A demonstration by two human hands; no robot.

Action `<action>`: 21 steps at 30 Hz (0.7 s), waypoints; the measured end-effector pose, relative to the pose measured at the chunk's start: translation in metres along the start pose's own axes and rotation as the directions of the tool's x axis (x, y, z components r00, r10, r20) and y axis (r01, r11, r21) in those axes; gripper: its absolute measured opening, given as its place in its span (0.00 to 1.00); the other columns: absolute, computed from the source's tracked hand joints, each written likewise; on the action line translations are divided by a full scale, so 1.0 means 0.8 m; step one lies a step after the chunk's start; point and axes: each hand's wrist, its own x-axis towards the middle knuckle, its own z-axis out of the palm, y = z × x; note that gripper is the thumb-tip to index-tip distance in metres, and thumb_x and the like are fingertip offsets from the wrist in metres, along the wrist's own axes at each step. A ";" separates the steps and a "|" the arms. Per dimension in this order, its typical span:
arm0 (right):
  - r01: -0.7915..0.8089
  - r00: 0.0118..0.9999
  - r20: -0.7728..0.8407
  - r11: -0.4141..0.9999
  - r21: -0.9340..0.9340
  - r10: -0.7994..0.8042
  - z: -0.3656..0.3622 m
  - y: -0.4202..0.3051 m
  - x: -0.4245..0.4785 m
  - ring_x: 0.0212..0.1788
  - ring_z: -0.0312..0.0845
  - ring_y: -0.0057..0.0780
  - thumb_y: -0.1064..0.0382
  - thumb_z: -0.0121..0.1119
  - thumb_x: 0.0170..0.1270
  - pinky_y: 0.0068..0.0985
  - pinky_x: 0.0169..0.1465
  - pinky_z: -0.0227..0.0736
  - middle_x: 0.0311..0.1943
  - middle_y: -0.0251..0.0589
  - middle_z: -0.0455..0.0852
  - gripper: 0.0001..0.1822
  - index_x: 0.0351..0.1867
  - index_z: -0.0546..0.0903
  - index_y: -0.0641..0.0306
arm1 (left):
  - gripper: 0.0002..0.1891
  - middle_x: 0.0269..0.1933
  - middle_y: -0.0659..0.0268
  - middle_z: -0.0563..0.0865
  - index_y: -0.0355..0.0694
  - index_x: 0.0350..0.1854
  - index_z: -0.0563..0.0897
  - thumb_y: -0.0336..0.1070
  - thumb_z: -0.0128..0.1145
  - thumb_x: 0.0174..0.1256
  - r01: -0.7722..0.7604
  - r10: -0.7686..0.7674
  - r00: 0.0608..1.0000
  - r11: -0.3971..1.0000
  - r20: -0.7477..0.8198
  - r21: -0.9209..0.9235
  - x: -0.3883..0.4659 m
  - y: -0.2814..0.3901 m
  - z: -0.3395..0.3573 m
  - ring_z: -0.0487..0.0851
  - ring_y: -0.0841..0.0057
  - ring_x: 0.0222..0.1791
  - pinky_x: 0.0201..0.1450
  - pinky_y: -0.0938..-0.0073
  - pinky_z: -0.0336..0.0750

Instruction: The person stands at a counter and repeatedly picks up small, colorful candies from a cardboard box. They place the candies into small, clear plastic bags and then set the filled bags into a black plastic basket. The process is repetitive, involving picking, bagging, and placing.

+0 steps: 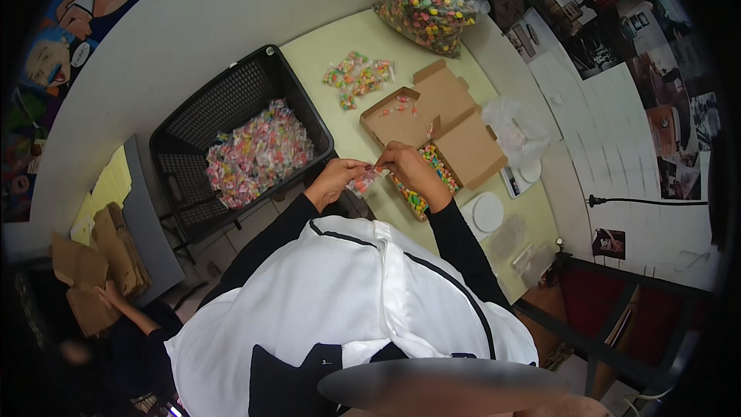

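Note:
Between my hands is a small clear plastic bag [361,183] with red and pale candies in it. My left hand [336,181] pinches the bag's top from the left, and my right hand [409,171] has its fingertips closed at the bag's upper right corner. Under my right wrist lies an open cardboard box [397,185] of colourful small candies [437,169]. The cardboard box beside it [399,119] holds a few red-and-white pieces. To the left stands a black plastic basket [197,110] with a heap of filled small bags [263,153].
Several filled candy bags [359,78] lie on the pale table [312,46]. A large clear bag of candies [428,11] stands at the back. White round lids [487,212], a scale [513,181] and plastic bags [519,127] are at the right. A person's hand [109,294] holds cardboard at lower left.

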 end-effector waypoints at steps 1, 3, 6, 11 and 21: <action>0.020 1.000 0.003 1.000 0.008 -0.020 0.002 -0.002 -0.002 0.37 0.79 0.45 0.74 0.62 0.53 0.34 0.42 0.73 0.31 0.47 0.82 0.04 0.30 0.85 0.67 | 0.13 0.43 0.59 0.87 0.26 0.50 0.82 0.29 0.56 0.68 0.011 -0.011 1.000 1.000 0.005 0.028 -0.003 -0.001 0.002 0.84 0.80 0.38 0.42 0.83 0.78; 0.019 1.000 0.010 0.998 0.061 -0.020 0.003 -0.006 -0.003 0.36 0.80 0.43 0.75 0.61 0.52 0.32 0.42 0.74 0.30 0.47 0.83 0.06 0.32 0.84 0.68 | 0.13 0.43 0.59 0.87 0.26 0.50 0.82 0.28 0.56 0.68 0.003 -0.003 1.000 1.000 0.025 -0.008 -0.008 -0.003 0.006 0.84 0.81 0.37 0.42 0.83 0.77; -0.110 0.994 0.047 0.962 0.249 0.101 0.009 -0.008 -0.009 0.35 0.82 0.40 0.77 0.60 0.53 0.30 0.41 0.75 0.29 0.46 0.84 0.09 0.37 0.81 0.69 | 0.13 0.42 0.59 0.87 0.25 0.50 0.81 0.28 0.55 0.68 0.009 -0.007 0.999 0.998 0.033 -0.065 -0.014 -0.008 0.008 0.83 0.81 0.37 0.41 0.83 0.77; -0.102 0.992 0.099 0.970 0.222 0.082 0.007 -0.020 -0.015 0.34 0.83 0.34 0.79 0.58 0.54 0.29 0.39 0.75 0.29 0.46 0.84 0.15 0.45 0.75 0.70 | 0.14 0.42 0.59 0.87 0.24 0.52 0.80 0.28 0.55 0.69 0.006 -0.003 0.997 0.999 0.072 -0.041 -0.019 -0.024 0.006 0.83 0.81 0.36 0.41 0.81 0.78; -0.183 0.953 -0.173 0.927 0.328 0.250 0.033 -0.006 -0.035 0.39 0.81 0.33 0.71 0.66 0.54 0.29 0.46 0.75 0.34 0.42 0.83 0.18 0.46 0.75 0.67 | 0.15 0.39 0.64 0.85 0.26 0.54 0.78 0.31 0.54 0.71 -0.033 0.036 0.999 0.987 0.014 -0.155 -0.030 -0.020 0.027 0.82 0.79 0.32 0.41 0.75 0.79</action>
